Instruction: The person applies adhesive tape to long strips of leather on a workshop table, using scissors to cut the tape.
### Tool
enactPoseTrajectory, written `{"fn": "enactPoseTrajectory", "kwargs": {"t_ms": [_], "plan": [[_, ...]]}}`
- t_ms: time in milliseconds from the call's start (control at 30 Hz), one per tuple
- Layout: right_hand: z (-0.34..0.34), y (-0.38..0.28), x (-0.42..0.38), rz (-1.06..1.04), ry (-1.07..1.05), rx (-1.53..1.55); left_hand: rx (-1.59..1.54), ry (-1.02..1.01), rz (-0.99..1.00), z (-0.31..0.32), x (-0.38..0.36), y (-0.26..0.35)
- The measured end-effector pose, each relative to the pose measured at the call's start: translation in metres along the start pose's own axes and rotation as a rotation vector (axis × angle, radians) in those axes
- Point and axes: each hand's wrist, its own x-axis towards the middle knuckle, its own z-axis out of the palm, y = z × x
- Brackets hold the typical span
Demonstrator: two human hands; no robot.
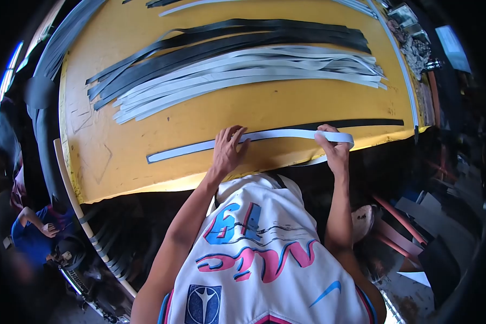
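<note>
A narrow white strip lies along a black strip near the table's front edge, the black showing as a thin border at the left end. My left hand rests on the white strip, fingers bent and thumb apart, pressing it down. Farther right, my right hand pinches the white strip between thumb and fingers. There the strip bends back in a loop, and its tail hangs below the table edge. To the right of that hand, the black strip lies uncovered.
Behind the hands, a bundle of white strips and a bundle of black strips lie across the yellow table. Grey lengths hang over its left side. A person is at lower left; sheets and poles stand at right.
</note>
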Motion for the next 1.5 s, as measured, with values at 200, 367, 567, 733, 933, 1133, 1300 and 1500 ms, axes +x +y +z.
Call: {"fn": "enactPoseTrajectory", "kwargs": {"t_ms": [200, 367, 567, 733, 933, 1133, 1300, 1500], "plan": [[-0.001, 0.006, 0.002, -0.073, 0.038, -0.104, -0.103, -0.130, 0.068, 0.018, 0.017, -0.003], [-0.006, 0.018, 0.010, -0.148, 0.060, -0.355, -0.096, -0.118, 0.097, 0.018, 0.012, -0.005], [-0.014, 0.022, 0.018, -0.132, 0.043, -0.432, -0.068, -0.152, 0.077, 0.017, 0.012, -0.004], [-0.018, 0.044, 0.025, -0.149, 0.077, -0.381, -0.083, -0.092, 0.117, 0.019, 0.014, -0.003], [-0.020, 0.069, 0.033, -0.066, 0.095, -0.217, -0.069, -0.078, 0.123, 0.019, 0.015, -0.001], [-0.023, 0.081, 0.033, 0.001, 0.083, -0.182, -0.054, -0.069, 0.141, 0.019, 0.015, -0.001], [-0.026, 0.089, 0.036, 0.007, 0.064, -0.181, -0.054, -0.075, 0.124, 0.021, 0.014, -0.001], [-0.026, 0.094, 0.038, 0.030, 0.055, -0.128, -0.059, -0.034, 0.161, 0.021, 0.017, 0.002]]}}
